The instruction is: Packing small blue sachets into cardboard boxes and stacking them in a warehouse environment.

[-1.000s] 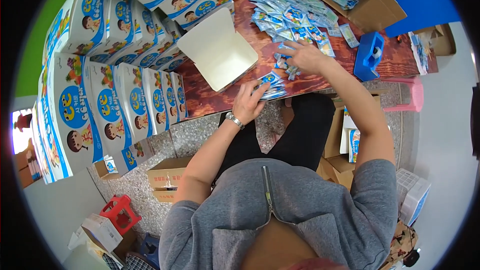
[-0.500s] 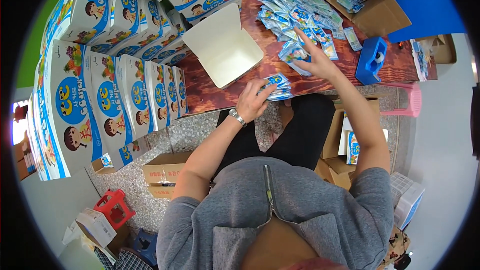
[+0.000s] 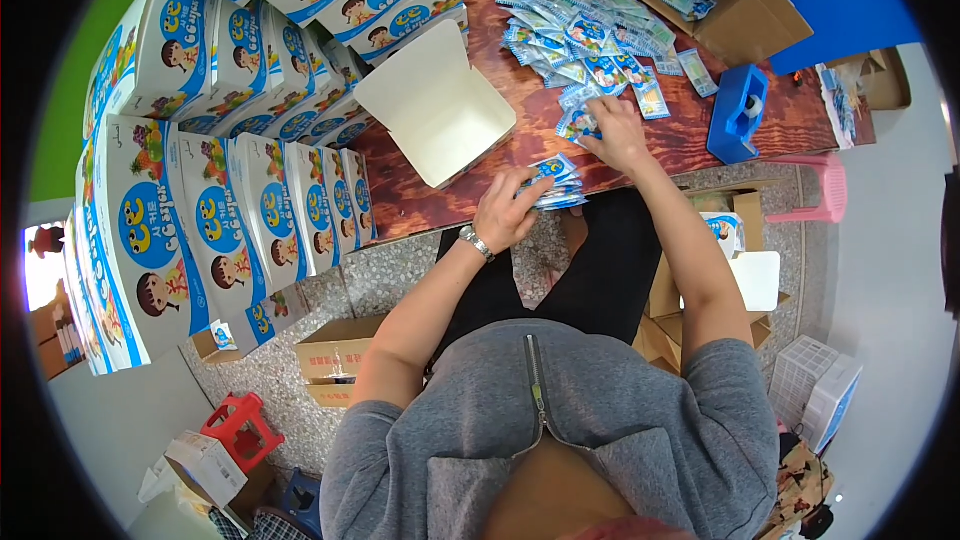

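- Reddish-brown wood grain is seen across the table (image 3: 450, 195), whose near edge runs just in front of the person's lap.
- A small stack of blue-and-white sachets (image 3: 555, 183) is gripped in the left hand (image 3: 508, 212), the fingers being closed around its near end; the stack is held at the table's near edge, slightly fanned.
- A silver wristwatch (image 3: 477, 242) is worn on the left wrist.
- The right hand (image 3: 612, 132) is laid flat on the table, just beyond the held stack, with its fingers spread over a single sachet (image 3: 578, 124) of the same kind; the sachet is pressed or touched, but whether it is actually pinched cannot be told.
- A loose heap of sachets (image 3: 585, 35) is spread over the table beyond the right hand, touching the fingertips at its near fringe.
- An open white carton (image 3: 435, 105) is set on the table to the left of both hands, its lid raised and its inside bare.
- A blue tape dispenser (image 3: 738, 112) is stood to the right of the right hand, near the table's right end.
- A brown cardboard box (image 3: 730, 10) with more sachets inside is placed at the far right of the table, behind the heap.
- Printed cartons (image 3: 250, 220) in blue and white, bearing cartoon children, are stacked in rows along the left side, well apart from the hands.
- A pink plastic stool (image 3: 810, 185) is seen on the speckled floor to the right of the table.
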`<action>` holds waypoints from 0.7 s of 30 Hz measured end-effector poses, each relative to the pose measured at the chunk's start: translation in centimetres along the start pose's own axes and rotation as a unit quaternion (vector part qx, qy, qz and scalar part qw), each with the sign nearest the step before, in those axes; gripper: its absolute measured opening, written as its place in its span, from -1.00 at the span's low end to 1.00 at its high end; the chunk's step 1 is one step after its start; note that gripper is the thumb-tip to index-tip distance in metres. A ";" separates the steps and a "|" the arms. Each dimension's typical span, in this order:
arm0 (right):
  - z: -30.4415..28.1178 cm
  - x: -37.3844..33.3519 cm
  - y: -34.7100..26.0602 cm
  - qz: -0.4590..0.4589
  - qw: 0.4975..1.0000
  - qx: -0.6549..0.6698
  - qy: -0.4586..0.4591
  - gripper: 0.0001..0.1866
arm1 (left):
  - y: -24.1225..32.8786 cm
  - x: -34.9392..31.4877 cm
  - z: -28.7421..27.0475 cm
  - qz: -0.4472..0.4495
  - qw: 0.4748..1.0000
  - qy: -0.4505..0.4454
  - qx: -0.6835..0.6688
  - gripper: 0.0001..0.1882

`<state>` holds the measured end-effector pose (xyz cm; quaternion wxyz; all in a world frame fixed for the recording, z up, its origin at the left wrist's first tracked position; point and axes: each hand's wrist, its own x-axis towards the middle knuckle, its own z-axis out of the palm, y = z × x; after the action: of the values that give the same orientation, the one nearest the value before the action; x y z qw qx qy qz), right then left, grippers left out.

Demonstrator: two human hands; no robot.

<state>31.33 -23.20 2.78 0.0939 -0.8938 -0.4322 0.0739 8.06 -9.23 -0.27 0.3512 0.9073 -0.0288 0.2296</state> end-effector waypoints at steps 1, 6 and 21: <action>0.6 -0.5 0.0 -0.020 1.000 0.001 0.011 -0.33 | 0.0 0.1 0.0 0.002 1.000 0.000 0.000 -0.28; 1.4 -1.1 -0.4 -0.016 0.992 0.037 0.119 -0.43 | 0.0 0.8 -0.1 0.019 1.000 -0.009 -0.015 -0.28; 1.2 2.5 2.0 -0.035 0.988 0.123 0.085 0.10 | -0.2 1.8 0.1 0.010 0.999 -0.030 -0.043 -0.29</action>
<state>34.15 -22.38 1.06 0.2415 -0.8629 -0.4413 0.0471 9.70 -8.96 0.37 0.3865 0.8975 -0.0588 0.2043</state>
